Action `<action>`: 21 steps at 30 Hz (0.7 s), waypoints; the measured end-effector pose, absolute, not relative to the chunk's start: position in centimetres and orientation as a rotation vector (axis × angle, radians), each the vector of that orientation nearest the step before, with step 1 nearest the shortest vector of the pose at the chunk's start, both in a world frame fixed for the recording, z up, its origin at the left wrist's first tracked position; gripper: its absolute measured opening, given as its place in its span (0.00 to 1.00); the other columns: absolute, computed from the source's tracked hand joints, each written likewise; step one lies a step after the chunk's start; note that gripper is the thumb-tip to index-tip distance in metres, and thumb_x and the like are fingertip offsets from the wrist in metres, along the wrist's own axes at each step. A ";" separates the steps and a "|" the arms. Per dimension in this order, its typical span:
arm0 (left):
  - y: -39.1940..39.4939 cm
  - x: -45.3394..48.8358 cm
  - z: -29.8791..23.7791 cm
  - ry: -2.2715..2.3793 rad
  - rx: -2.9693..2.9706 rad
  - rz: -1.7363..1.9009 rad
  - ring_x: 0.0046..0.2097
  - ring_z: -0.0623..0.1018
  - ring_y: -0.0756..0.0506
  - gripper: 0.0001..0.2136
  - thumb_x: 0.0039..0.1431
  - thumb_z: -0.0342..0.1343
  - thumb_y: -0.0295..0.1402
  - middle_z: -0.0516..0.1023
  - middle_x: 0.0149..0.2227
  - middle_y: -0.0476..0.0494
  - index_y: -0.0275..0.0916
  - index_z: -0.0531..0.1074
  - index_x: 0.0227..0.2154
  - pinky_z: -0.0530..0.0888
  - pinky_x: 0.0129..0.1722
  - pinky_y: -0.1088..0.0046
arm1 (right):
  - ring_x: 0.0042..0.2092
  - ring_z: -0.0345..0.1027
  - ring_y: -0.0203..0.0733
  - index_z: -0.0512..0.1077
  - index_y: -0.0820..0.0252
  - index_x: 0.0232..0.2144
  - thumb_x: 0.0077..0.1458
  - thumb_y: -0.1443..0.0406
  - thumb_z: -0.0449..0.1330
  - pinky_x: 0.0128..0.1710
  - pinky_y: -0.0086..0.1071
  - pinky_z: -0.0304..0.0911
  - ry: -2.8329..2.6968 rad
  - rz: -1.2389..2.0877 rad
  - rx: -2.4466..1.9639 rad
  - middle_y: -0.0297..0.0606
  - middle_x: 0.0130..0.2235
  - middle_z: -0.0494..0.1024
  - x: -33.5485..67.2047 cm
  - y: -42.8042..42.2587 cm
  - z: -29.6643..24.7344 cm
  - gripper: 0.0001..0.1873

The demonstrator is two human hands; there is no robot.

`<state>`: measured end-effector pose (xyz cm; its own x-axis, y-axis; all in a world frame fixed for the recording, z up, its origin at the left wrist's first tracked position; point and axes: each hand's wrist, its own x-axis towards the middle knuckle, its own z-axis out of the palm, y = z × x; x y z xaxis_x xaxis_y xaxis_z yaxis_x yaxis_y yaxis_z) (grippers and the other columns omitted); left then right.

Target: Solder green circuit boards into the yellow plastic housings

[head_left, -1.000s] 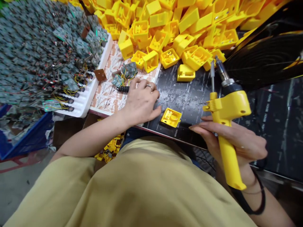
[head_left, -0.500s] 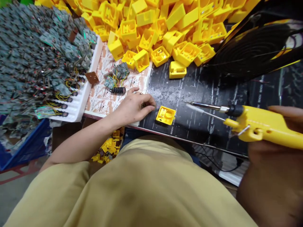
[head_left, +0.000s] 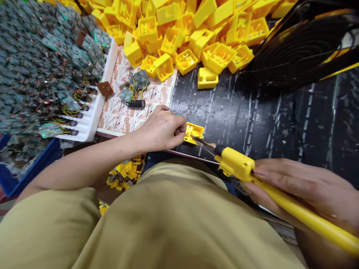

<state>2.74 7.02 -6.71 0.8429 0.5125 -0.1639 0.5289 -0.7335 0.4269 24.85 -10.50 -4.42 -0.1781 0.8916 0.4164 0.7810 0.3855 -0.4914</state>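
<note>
Curled thumb and fingers of my left hand (head_left: 164, 127) are closed at the left edge of a small open yellow plastic case (head_left: 198, 129) on the black bench surface. Part of that edge is hidden behind the fingertips. My right hand (head_left: 305, 183) is wrapped round a yellow soldering iron (head_left: 238, 163) with a thin feed tube alongside its metal shaft. The iron points left and its tip reaches into the near part of the case. Whether the tip touches anything inside is too small to tell.
Yellow cases (head_left: 171, 41) are heaped along the back. Many circuit boards (head_left: 42, 67) fill a white foam tray (head_left: 97, 123) at left. A wired circuit board (head_left: 138, 79) with a black cylinder lies nearby. A black fan (head_left: 294, 52) stands back right; a blue crate (head_left: 19, 183) is below left.
The soldering iron has swung down and left, and its tip is now in the case. My left fingers have moved right, up to the case's edge. The view has shifted slightly.
</note>
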 end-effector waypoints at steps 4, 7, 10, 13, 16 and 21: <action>7.2 3.0 -6.4 0.747 2.571 -0.106 0.29 0.75 0.48 0.08 0.53 0.51 0.32 0.80 0.27 0.48 0.38 0.75 0.27 0.64 0.55 0.57 | 0.28 0.73 0.29 0.70 0.61 0.29 0.63 0.65 0.59 0.29 0.18 0.70 -2.123 0.124 -1.278 0.36 0.26 0.76 25.2 -9.3 -5.0 0.09; 7.3 3.1 -6.3 0.723 2.595 -0.120 0.27 0.73 0.49 0.08 0.53 0.51 0.32 0.79 0.25 0.49 0.38 0.74 0.26 0.64 0.55 0.57 | 0.30 0.74 0.29 0.70 0.59 0.29 0.63 0.64 0.59 0.32 0.19 0.71 -2.139 0.141 -1.284 0.36 0.27 0.77 24.8 -9.1 -4.9 0.08; 7.4 3.3 -6.2 0.723 2.632 -0.148 0.28 0.74 0.48 0.07 0.52 0.51 0.31 0.79 0.25 0.49 0.38 0.73 0.24 0.63 0.56 0.56 | 0.32 0.74 0.32 0.71 0.59 0.34 0.56 0.68 0.65 0.31 0.23 0.72 -2.167 0.112 -1.168 0.35 0.29 0.78 24.7 -9.0 -4.6 0.05; 7.5 3.6 -5.9 0.700 2.670 -0.186 0.29 0.75 0.48 0.07 0.52 0.52 0.31 0.79 0.25 0.49 0.39 0.74 0.24 0.63 0.56 0.56 | 0.33 0.75 0.33 0.71 0.57 0.37 0.56 0.67 0.66 0.32 0.26 0.73 -2.191 0.115 -1.157 0.35 0.31 0.79 25.3 -9.3 -4.3 0.08; 7.6 3.7 -5.5 0.679 2.703 -0.244 0.30 0.76 0.47 0.07 0.52 0.52 0.31 0.79 0.25 0.49 0.39 0.74 0.25 0.64 0.54 0.58 | 0.34 0.74 0.32 0.70 0.57 0.37 0.57 0.67 0.65 0.34 0.25 0.72 -2.180 0.190 -1.275 0.36 0.32 0.79 26.0 -9.7 -4.0 0.07; 7.8 3.8 -5.4 0.646 2.733 -0.246 0.29 0.75 0.48 0.08 0.52 0.51 0.31 0.78 0.24 0.50 0.39 0.75 0.24 0.65 0.53 0.60 | 0.30 0.73 0.29 0.70 0.57 0.32 0.60 0.65 0.62 0.32 0.22 0.70 -2.140 0.191 -1.277 0.33 0.29 0.77 25.4 -9.1 -4.0 0.05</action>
